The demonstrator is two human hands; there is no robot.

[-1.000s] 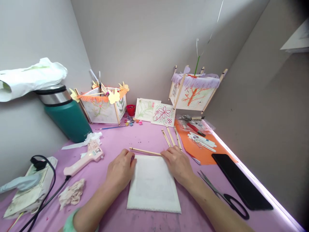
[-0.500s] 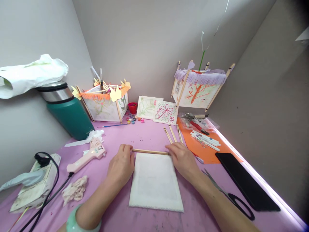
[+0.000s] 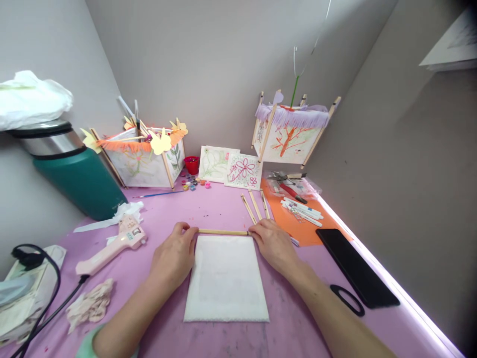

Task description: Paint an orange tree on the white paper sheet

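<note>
A thin wooden stick [image 3: 223, 231] lies crosswise along the far edge of a white fabric-like panel [image 3: 226, 281] on the purple tabletop. My left hand [image 3: 174, 251] pinches the stick's left end, and my right hand [image 3: 274, 243] pinches its right end, by a dark mark. The panel lies flat between my forearms. Just beyond my right hand are three more wooden sticks [image 3: 255, 205], their near ends partly hidden by it. To the left of my left hand rests a pink glue gun [image 3: 112, 248] with a black cord.
At the back stand a decorated box lantern [image 3: 136, 166], two drawn panels [image 3: 244, 171] and a red cup [image 3: 192, 165]. Another lantern [image 3: 288, 136] hangs at right. A green bottle [image 3: 80, 181] leans left. Scissors [image 3: 347, 300], partly hidden by my arm, and a black phone-like slab [image 3: 356, 268] lie right.
The camera view has turned to the right, so everything sits further left. Both hands keep hold of the stick's ends at the panel's far edge.
</note>
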